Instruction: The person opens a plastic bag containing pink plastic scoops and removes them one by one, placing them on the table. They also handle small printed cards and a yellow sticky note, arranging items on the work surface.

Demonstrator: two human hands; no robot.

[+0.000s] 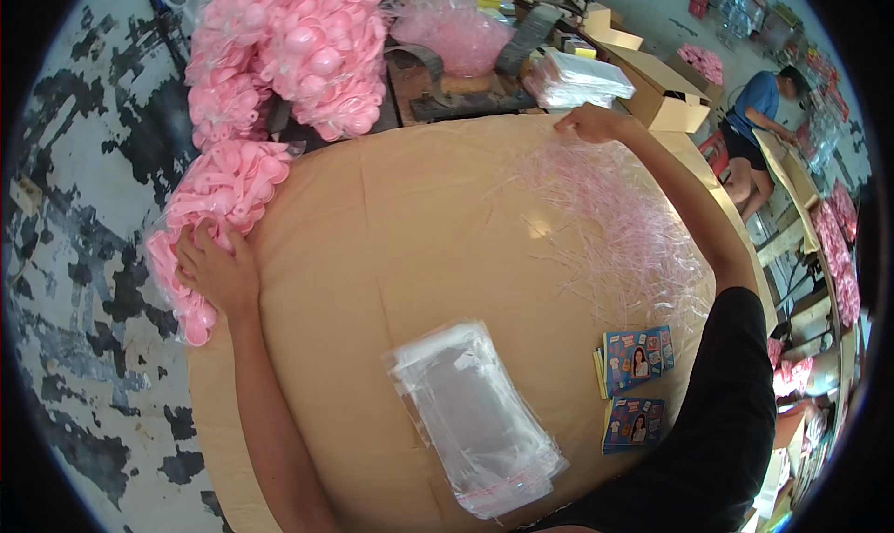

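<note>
The left hand (222,265) lies on the clear plastic bag of glossy pink plastic pieces (233,184) along the left edge of the brown paper-covered surface (326,254). Its fingers are spread and slightly bent, with gaps between them; whether the fingertips pinch any film cannot be told. The pink bag's long axis follows that edge, slanting from near the far left corner down toward the near side. Its fuller part lies beyond the fingertips, and a smaller lobe lies on the near side of the hand. Whether this is one bag or two cannot be told.

The right hand (591,125) is at the far edge, toward the far right corner, well apart from the pink bag; the left is clearly the nearer hand to it. The right fingers are curled inward, and the picture does not show whether they pinch anything. The loose heap of thin, clear pinkish strands (615,212) begins just beside them and stretches toward the near side, its long axis running along the right edge.

Between the two arms, toward the near edge, lies the flat stack of clear rectangular plastic sleeves (475,412), its long axis slanting from far left to near right. It is well apart from both hands. Two small piles of blue printed cards (638,361) lie near the right sleeve.
</note>
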